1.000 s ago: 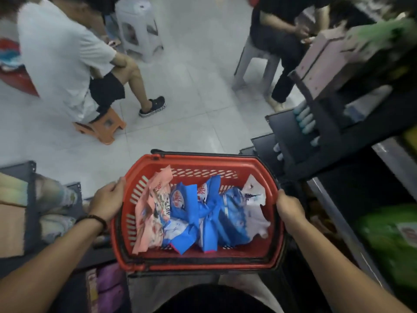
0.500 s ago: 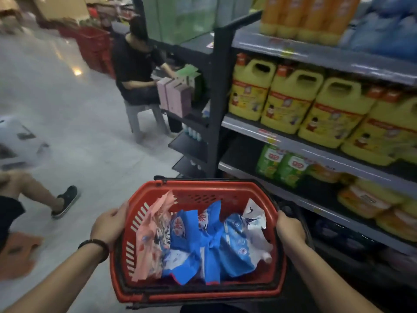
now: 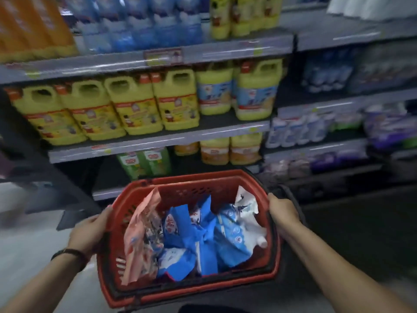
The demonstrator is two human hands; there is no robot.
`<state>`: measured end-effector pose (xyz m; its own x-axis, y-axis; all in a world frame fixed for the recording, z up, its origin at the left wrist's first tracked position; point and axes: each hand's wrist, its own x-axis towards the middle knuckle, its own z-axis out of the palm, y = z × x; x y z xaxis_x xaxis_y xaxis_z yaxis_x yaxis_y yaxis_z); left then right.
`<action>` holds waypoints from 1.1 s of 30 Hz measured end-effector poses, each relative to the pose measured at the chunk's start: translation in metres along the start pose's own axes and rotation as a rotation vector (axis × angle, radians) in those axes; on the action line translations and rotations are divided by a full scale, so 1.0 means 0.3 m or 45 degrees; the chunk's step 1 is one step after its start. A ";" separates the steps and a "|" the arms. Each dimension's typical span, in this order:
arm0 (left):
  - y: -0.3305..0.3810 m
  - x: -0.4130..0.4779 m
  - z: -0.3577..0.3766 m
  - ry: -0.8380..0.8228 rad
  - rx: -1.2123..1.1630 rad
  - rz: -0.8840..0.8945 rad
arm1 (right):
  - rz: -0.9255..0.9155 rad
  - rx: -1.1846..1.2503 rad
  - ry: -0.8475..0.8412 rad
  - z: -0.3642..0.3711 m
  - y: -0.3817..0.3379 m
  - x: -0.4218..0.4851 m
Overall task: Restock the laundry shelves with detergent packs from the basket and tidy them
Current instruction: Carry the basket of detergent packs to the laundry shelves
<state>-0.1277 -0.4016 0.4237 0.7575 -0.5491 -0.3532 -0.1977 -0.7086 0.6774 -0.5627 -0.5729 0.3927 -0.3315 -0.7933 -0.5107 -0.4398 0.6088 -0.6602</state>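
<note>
The left hand [image 3: 90,231] was closed on the left rim of the red basket [image 3: 274,256], its fingers curled over the edge and a dark band on the wrist; the right hand [image 3: 283,213] gripped the right rim in the same way, fingers wrapped down over the outside. Between them the basket was held in front of the shelves [image 3: 158,141], its far edge toward the lowest shelf. Inside lay a loose heap of detergent packs: a pink pack [image 3: 141,240] leaning against the left wall, crumpled blue packs [image 3: 194,240] across the middle, and a white and blue pack [image 3: 244,213] standing at the far right corner, with a small white cap showing near the right wall. The printing on the packs was too blurred to read. On the shelf above the basket stood a row of yellow jugs [image 3: 135,107] with red caps and pictured labels, and below them green pouches [image 3: 144,163] and orange pouches [image 3: 230,150] near the shelf's front edge. No brand name or price tag could be made out.
</note>
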 end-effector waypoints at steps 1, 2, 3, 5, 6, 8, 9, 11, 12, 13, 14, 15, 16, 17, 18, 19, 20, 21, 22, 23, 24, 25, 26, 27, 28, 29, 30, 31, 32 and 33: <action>0.061 -0.014 0.069 -0.055 -0.007 0.021 | 0.029 0.036 0.043 -0.075 0.031 0.032; 0.109 -0.019 0.138 -0.097 -0.010 0.024 | 0.047 0.071 0.092 -0.147 0.067 0.063; 0.167 -0.035 0.211 -0.131 -0.024 0.052 | 0.071 0.099 0.136 -0.217 0.102 0.088; 0.269 -0.076 0.354 -0.249 -0.009 0.141 | 0.106 0.125 0.211 -0.350 0.170 0.135; 0.330 -0.106 0.420 -0.303 -0.007 0.177 | 0.126 0.125 0.245 -0.415 0.199 0.157; 0.431 -0.126 0.569 -0.407 0.015 0.187 | 0.191 0.133 0.312 -0.535 0.256 0.194; 0.474 -0.134 0.643 -0.460 0.033 0.183 | 0.226 0.140 0.347 -0.591 0.284 0.207; 0.573 -0.160 0.777 -0.587 0.041 0.221 | 0.278 0.181 0.420 -0.690 0.334 0.226; 0.622 -0.166 0.842 -0.646 0.031 0.232 | 0.308 0.219 0.467 -0.735 0.359 0.234; 0.680 -0.186 0.907 -0.699 0.033 0.235 | 0.343 0.262 0.516 -0.777 0.380 0.238; 0.734 -0.201 0.971 -0.754 0.034 0.246 | 0.366 0.295 0.572 -0.816 0.403 0.243; 0.785 -0.216 1.030 -0.815 0.020 0.259 | 0.400 0.322 0.616 -0.852 0.424 0.245; 0.834 -0.230 1.094 -0.869 0.007 0.298 | 0.425 0.355 0.667 -0.886 0.446 0.250; 0.880 -0.241 1.159 -0.901 0.032 0.315 | 0.452 0.394 0.716 -0.922 0.468 0.259; 0.923 -0.246 1.227 -0.934 0.054 0.336 | 0.485 0.426 0.766 -0.954 0.486 0.265; 0.966 -0.247 1.294 -0.966 0.078 0.355 | 0.530 0.453 0.811 -0.988 0.501 0.267; 1.002 -0.240 1.373 -1.006 0.074 0.396 | 0.565 0.471 0.861 -1.022 0.515 0.272; 1.026 -0.209 1.470 -1.040 0.086 0.424 | 0.591 0.474 0.897 -1.053 0.531 0.278; 1.073 -0.253 1.522 -1.071 0.110 0.436 | 0.602 0.461 0.926 -1.086 0.547 0.291; 1.119 -0.289 1.568 -1.083 0.153 0.428 | 0.612 0.449 0.942 -1.122 0.569 0.311; 1.173 -0.353 1.590 -1.088 0.175 0.437 | 0.629 0.443 0.960 -1.160 0.600 0.340; 1.212 -0.393 1.634 -1.120 0.199 0.426 | 0.642 0.443 0.978 -1.203 0.633 0.372; 1.249 -0.422 1.690 -1.139 0.207 0.434 | 0.652 0.424 0.995 -1.247 0.666 0.408; 1.289 -0.461 1.739 -1.147 0.212 0.439 | 0.660 0.408 0.998 -1.288 0.698 0.448; 1.323 -0.492 1.795 -1.144 0.228 0.455 | 0.668 0.390 0.983 -1.328 0.732 0.491; 1.352 -0.511 1.862 -1.146 0.239 0.473 | 0.682 0.373 0.963 -1.369 0.766 0.537; 1.376 -0.528 1.931 -1.158 0.221 0.514 | 0.688 0.354 0.951 -1.410 0.792 0.584; 1.395 -0.542 2.002 -1.156 0.214 0.526 | 0.698 0.360 0.952 -1.453 0.816 0.632; 1.418 -0.585 2.057 -1.163 0.223 0.525 | 0.717 0.376 0.947 -1.501 0.843 0.683; 1.442 -0.617 2.109 -1.147 0.241 0.512 | 0.723 0.378 0.928 -1.552 0.867 0.735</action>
<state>-0.7471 -0.8870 0.3739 -0.1253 -0.8384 -0.5305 -0.4904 -0.4125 0.7677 -1.1388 -0.5922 0.3648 -0.9093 -0.1284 -0.3958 0.1412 0.7995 -0.5838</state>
